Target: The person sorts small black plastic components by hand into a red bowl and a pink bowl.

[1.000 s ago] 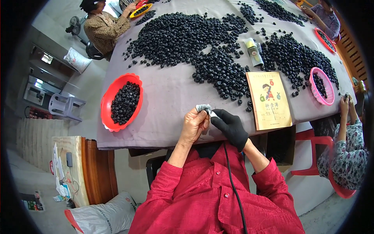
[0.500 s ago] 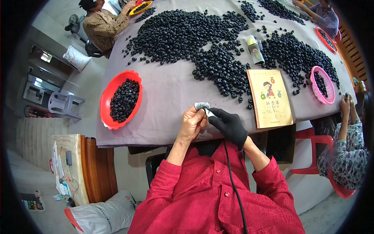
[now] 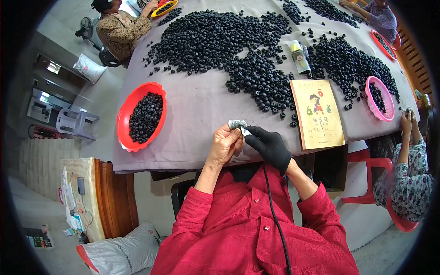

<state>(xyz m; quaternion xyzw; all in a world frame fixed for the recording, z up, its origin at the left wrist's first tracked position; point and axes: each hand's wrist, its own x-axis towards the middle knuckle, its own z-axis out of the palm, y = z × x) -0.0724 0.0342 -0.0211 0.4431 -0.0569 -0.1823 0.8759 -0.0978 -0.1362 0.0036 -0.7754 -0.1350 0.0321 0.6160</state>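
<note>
Black-gloved right hand, bare left hand: both nearly closed, pinching pale scrap. Yellow booklet: printed.

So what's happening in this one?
A person's bare left hand pinches a small pale piece, too small to identify, while the black-gloved right hand meets it at the near edge of a cloth-covered table. Black beads lie heaped farther across, a red bowl of them stands left, and a yellow booklet lies right. Other people are around the table.
</note>
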